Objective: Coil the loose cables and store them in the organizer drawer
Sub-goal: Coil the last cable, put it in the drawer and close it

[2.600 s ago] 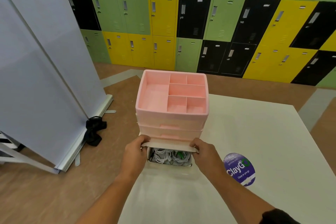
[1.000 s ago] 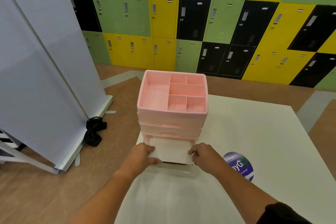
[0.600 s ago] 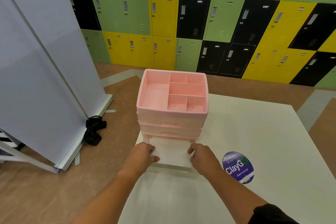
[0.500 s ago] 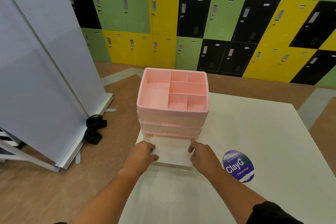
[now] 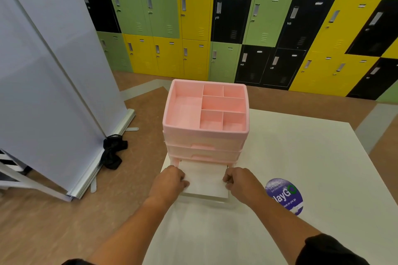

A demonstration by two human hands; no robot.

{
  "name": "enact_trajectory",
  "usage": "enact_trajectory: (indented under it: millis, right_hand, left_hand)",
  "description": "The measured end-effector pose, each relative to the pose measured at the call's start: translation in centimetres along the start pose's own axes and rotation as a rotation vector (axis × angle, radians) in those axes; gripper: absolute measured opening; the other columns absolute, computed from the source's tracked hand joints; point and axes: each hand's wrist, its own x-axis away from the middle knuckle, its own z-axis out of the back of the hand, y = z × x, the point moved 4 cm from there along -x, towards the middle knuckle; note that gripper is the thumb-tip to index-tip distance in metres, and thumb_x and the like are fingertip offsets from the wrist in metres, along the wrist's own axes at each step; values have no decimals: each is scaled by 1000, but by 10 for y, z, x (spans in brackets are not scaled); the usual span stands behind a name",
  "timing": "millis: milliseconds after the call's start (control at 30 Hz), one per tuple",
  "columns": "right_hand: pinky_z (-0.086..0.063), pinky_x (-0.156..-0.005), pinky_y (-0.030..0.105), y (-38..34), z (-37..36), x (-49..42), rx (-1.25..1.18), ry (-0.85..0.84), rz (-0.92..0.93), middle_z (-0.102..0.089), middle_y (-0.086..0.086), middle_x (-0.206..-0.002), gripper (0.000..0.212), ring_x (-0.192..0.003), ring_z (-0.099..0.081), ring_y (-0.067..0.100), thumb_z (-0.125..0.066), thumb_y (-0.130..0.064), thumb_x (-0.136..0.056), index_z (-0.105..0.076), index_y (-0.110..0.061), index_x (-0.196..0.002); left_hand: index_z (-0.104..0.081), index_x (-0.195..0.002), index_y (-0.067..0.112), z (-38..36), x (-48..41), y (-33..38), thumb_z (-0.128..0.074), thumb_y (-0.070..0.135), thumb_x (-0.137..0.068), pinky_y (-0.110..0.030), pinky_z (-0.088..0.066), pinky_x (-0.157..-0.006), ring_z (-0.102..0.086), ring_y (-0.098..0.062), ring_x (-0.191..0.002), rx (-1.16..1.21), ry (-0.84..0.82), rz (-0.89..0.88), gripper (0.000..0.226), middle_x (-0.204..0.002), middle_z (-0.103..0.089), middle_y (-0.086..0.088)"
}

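A pink organizer (image 5: 204, 135) with an open compartment tray on top stands at the near left of the white table (image 5: 312, 157). Its bottom drawer (image 5: 206, 198) is pulled out toward me. A flat white cover (image 5: 204, 178) lies over the drawer and hides the cables. My left hand (image 5: 170, 185) grips the cover's left edge with curled fingers. At the right edge, my right hand (image 5: 241, 183) grips it the same way.
A round purple sticker (image 5: 284, 196) lies on the table right of the drawer. A grey roll-up banner stand (image 5: 53, 92) rises at the left with a black cloth (image 5: 112, 155) at its foot. Coloured lockers (image 5: 237, 17) line the back wall.
Earlier the cover was lifted and coiled white cables showed in the drawer. The cover now lies flat over them. Both hands have stayed at its edges for the last second.
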Motion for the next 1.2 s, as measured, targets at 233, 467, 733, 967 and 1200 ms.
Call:
enact_trajectory:
  millis: [233,467,733,967,1200]
  right_hand:
    - [-49,-70,25,-3,2,-1,67,-63,33,-65,-8,-85,25,-83,-63,15,-57,-5,-86,-70,-24,-94]
    - [-51,-73,27,-8,11,-7,83,-116,70,-58,-14,-78,26,-80,-58,11,-59,-5,-83,-65,-30,-83]
    - [-52,-72,27,-6,8,-9,97,-135,52,-58,-14,-74,29,-79,-60,12,-64,-3,-81,-60,-31,-73]
    - [-47,-69,24,-2,-1,-4,83,-91,31,-66,-7,-84,26,-82,-62,16,-62,-4,-83,-62,-30,-77]
    - [-51,-70,31,2,-8,1,54,-53,31,-66,-2,-87,24,-83,-66,19,-58,-5,-85,-61,-27,-95]
  left_hand:
    - [-74,-92,9,-4,-3,-1,-72,35,-87,-37,-55,-78,-65,-24,-85,-15,23,-11,26,-95,-64,-4]
    - [-74,-91,7,-6,-5,-1,-73,34,-87,-35,-55,-76,-66,-24,-84,-13,8,-3,28,-95,-65,-6]
    - [-70,-78,8,-6,-5,0,-73,34,-86,-31,-50,-68,-64,-23,-77,-37,0,-8,27,-86,-61,-5]
    - [-56,-69,16,-9,-4,2,-71,37,-87,-31,-45,-66,-60,-25,-77,-124,14,-19,32,-90,-55,-3]
    - [-64,-103,11,-16,0,8,-69,39,-90,-35,-52,-74,-60,-24,-95,-246,92,-79,31,-112,-59,-2]
